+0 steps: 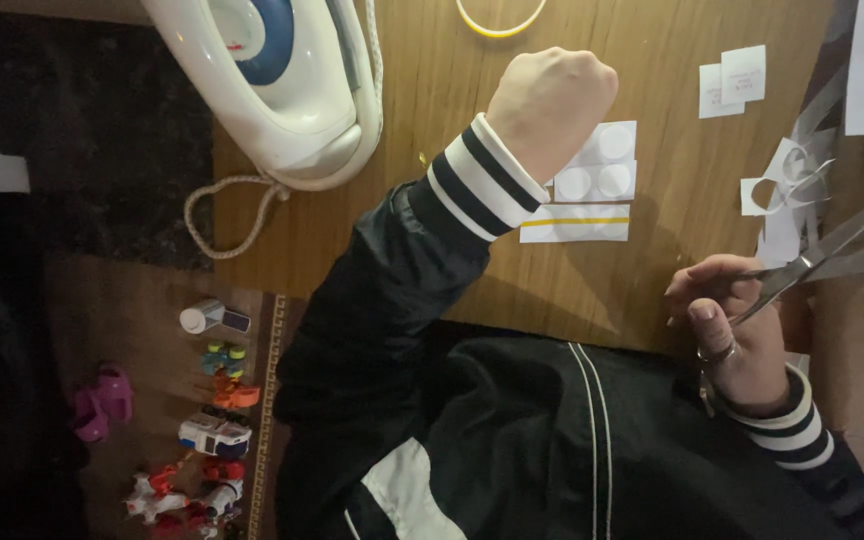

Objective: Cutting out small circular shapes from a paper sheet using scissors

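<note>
Scissors [832, 250] blades parted, pointing upper right; right hand [732, 330] grips handles; left hand [552, 105] fisted, empty

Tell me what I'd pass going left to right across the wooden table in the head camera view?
White clothes iron → left hand, a closed fist → sheet of round white stickers → small white paper tags → right hand holding scissors.

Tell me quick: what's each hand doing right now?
Left hand: closed in a fist above the white sticker sheets; holding anything cannot be told.
Right hand: gripping open silver metal scissors.
</note>
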